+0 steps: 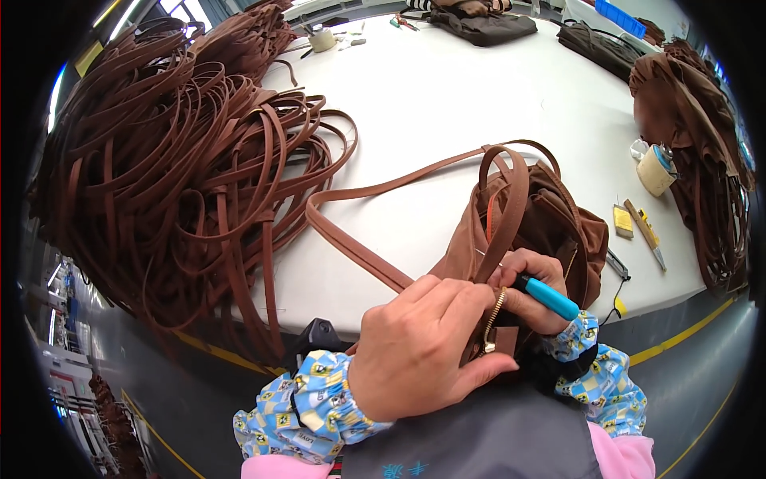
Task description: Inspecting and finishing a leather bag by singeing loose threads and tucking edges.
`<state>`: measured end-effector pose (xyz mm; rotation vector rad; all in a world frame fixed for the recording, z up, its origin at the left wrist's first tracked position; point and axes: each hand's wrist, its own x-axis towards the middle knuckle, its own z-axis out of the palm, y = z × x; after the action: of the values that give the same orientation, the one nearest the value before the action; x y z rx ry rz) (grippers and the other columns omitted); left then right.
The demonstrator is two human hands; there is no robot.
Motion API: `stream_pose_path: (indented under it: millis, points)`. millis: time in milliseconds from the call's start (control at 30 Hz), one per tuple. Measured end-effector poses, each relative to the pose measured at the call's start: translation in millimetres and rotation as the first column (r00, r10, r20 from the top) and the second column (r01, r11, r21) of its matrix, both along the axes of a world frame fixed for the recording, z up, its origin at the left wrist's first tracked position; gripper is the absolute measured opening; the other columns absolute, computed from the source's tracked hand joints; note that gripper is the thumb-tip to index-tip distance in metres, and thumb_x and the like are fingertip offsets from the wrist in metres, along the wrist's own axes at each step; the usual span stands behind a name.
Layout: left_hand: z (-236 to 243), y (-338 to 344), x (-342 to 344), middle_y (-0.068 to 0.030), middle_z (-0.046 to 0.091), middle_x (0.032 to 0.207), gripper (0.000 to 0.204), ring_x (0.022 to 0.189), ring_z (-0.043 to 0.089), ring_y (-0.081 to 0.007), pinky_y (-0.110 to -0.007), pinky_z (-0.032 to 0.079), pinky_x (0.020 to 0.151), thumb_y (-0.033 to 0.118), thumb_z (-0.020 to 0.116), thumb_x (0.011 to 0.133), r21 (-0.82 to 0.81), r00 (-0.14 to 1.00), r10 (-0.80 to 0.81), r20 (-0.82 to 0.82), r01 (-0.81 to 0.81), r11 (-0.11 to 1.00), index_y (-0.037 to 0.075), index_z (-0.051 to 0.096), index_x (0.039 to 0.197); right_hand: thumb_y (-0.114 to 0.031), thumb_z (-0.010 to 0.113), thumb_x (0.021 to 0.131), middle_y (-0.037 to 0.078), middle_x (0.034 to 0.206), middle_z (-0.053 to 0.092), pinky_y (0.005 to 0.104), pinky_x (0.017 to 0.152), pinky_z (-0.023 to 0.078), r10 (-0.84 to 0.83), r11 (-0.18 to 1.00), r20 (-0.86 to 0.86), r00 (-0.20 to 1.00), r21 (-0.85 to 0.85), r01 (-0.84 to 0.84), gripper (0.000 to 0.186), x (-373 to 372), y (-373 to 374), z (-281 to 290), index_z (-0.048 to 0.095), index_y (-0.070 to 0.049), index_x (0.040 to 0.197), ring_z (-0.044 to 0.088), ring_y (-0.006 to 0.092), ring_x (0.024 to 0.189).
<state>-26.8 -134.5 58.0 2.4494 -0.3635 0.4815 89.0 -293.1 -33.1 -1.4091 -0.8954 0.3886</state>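
Note:
A brown bag (464, 247) with looped handles sits at the table's front edge, close to my body. Its long strap (363, 250) curves out to the left over the table. My left hand (419, 343) is closed on the bag's near edge, beside a gold zipper (498, 307); its thumb is stretched out and the fingertips are partly hidden. In my right hand (536, 317) is a small tool with a turquoise handle (552, 298) and a black collar. The working end of that tool is hidden by my fingers, which meet the bag's edge near the left fingertips.
A big heap of brown straps (191, 184) covers the left side of the white table (431, 104). To the right lie a yellow box (623, 222), a utility knife (645, 233) and a cream container (655, 171). More brown bags (694, 120) hang over the right edge.

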Motion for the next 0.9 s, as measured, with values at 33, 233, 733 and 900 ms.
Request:
stream_pose_path:
  millis: [33, 233, 733, 900]
  points:
    - [-1, 0, 2, -0.0107, 0.061, 0.079, 0.027, 0.066, 0.060, -0.0246, -0.031, 0.049, 0.059, 0.012, 0.073, 0.067, -0.011, 0.998, 0.002, -0.060, -0.003, 1.000, 0.002, 0.057, 0.085, -0.007, 0.069, 0.075, 0.005, 0.077, 0.060, 0.0330, 0.082, 0.041, 0.038, 0.997, -0.043, 0.998, 0.065, -0.035, 0.016, -1, -2, -6, 0.053, -0.005, 0.076, 0.056, 0.0145, 0.075]
    - [6, 26, 13, -0.0091, 0.062, 0.082, 0.017, 0.068, 0.060, -0.0244, -0.033, 0.049, 0.059, 0.005, 0.068, 0.066, 0.184, 0.999, -0.042, 0.007, 0.040, 0.982, 0.005, 0.063, 0.082, -0.011, 0.070, 0.075, 0.009, 0.083, 0.064, 0.0376, 0.088, 0.039, 0.108, 0.967, 0.043, 0.993, 0.229, -0.115, 0.017, -4, -9, -16, 0.054, -0.004, 0.076, 0.057, 0.0206, 0.084]
    - [-55, -1, 24, -0.0064, 0.056, 0.069, 0.008, 0.056, 0.057, -0.0211, -0.029, 0.046, 0.050, 0.005, 0.067, 0.063, -0.409, 0.875, -0.335, -0.350, 0.179, 0.895, 0.004, 0.061, 0.067, -0.012, 0.072, 0.064, 0.015, 0.095, 0.064, 0.0403, 0.090, 0.038, 0.045, 0.995, 0.223, 0.974, 0.076, -0.063, 0.031, -15, -40, -17, 0.053, -0.003, 0.086, 0.059, 0.0280, 0.084]
    - [-57, -3, 20, -0.0055, 0.059, 0.070, 0.010, 0.056, 0.057, -0.0161, -0.025, 0.046, 0.050, 0.001, 0.069, 0.061, -0.359, 0.915, -0.286, -0.285, 0.175, 0.917, 0.002, 0.061, 0.066, -0.010, 0.073, 0.063, 0.015, 0.095, 0.064, 0.0394, 0.090, 0.039, 0.041, 0.999, 0.202, 0.978, 0.021, -0.046, 0.032, -17, -41, -21, 0.051, -0.004, 0.084, 0.059, 0.0293, 0.084]
